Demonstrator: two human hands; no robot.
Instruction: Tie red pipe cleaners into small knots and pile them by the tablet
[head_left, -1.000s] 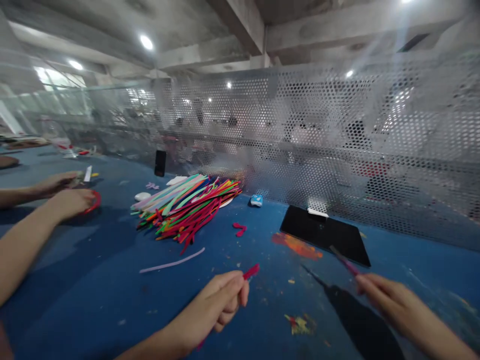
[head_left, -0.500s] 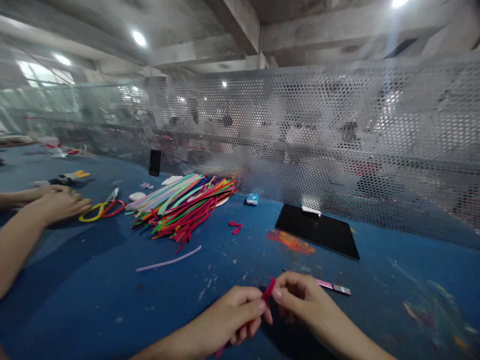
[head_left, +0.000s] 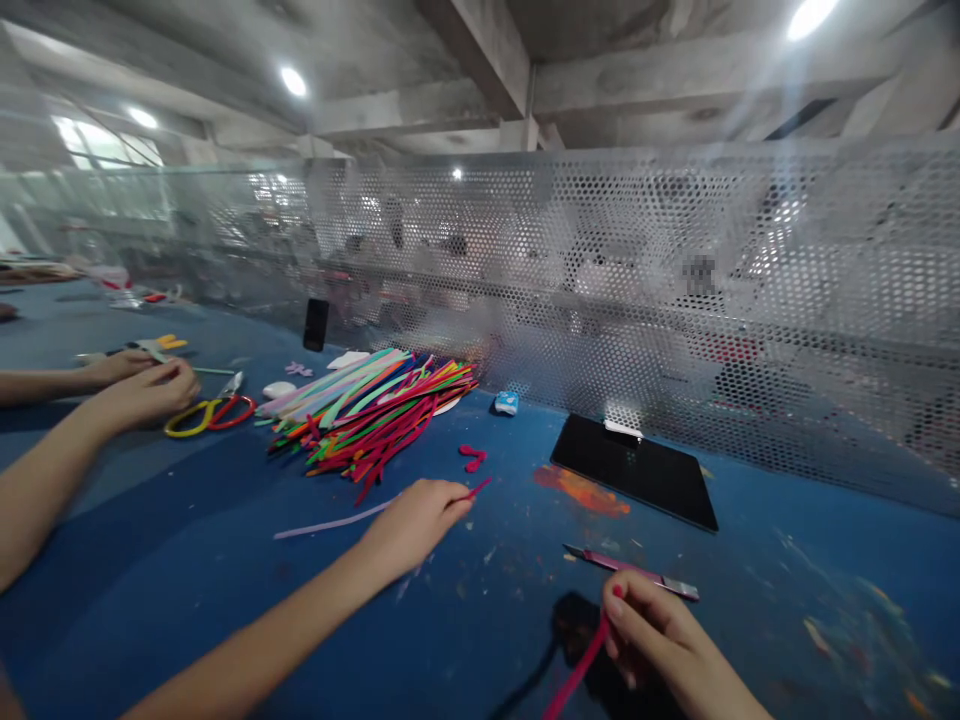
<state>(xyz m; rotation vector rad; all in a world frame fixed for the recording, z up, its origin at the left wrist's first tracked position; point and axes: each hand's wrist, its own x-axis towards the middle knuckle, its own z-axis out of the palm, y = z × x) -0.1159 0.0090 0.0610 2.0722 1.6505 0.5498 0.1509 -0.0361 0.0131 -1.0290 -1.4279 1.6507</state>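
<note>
My left hand [head_left: 420,520] is closed on a short magenta strip [head_left: 480,488] whose tip points right, just below a bent magenta piece [head_left: 472,459] on the blue table. Near the lower right, my right hand [head_left: 652,635] pinches a longer magenta strip [head_left: 577,675] that hangs down to the frame's bottom edge. A pink-handled craft knife [head_left: 637,573] lies just behind my right hand. Under my left hand's wrist side, a lilac strip [head_left: 330,525] is partly covered. The heap of coloured fuzzy strips [head_left: 375,410] lies behind my left hand.
A black tablet [head_left: 634,470] rests at the right near a perforated metal screen [head_left: 600,300]. Red and yellow scissors [head_left: 214,410] lie at the left, beside another person's hands [head_left: 150,390] holding a pale strip. A phone [head_left: 316,325] and a small blue packet [head_left: 506,402] are farther back.
My hands have moved apart: the left went forward and left, partly over the lilac strip; the right moved right and slightly down. Each holds magenta material. The other person's hands now show a pale strip.
</note>
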